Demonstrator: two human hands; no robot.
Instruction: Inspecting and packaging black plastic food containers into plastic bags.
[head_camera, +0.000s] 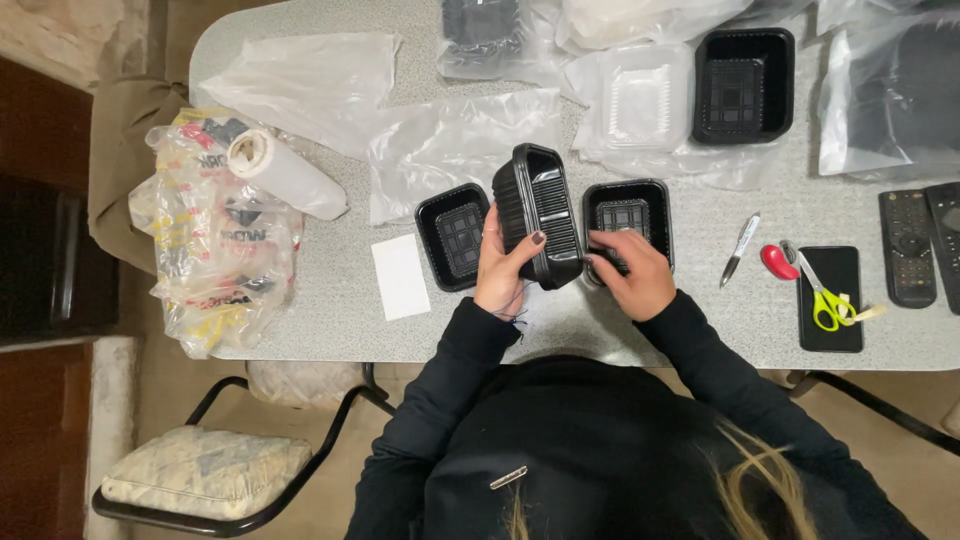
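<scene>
My left hand (503, 268) grips a black plastic food tray (538, 212), held tilted on its side above the grey table (330, 315). My right hand (630, 272) rests on the near rim of a second black tray (628, 213) that sits upright on the table just to the right. A third black tray (453, 235) lies flat to the left of the held one, next to a small white card (400, 276).
A larger black tray (743, 83) and a clear lidded container (638, 100) sit at the back among clear plastic bags (455, 140). A bag roll (283, 172) lies left. Pen (740, 249), scissors (820, 290) on a phone (830, 330), remotes (908, 247) lie right. A chair (205, 470) stands below left.
</scene>
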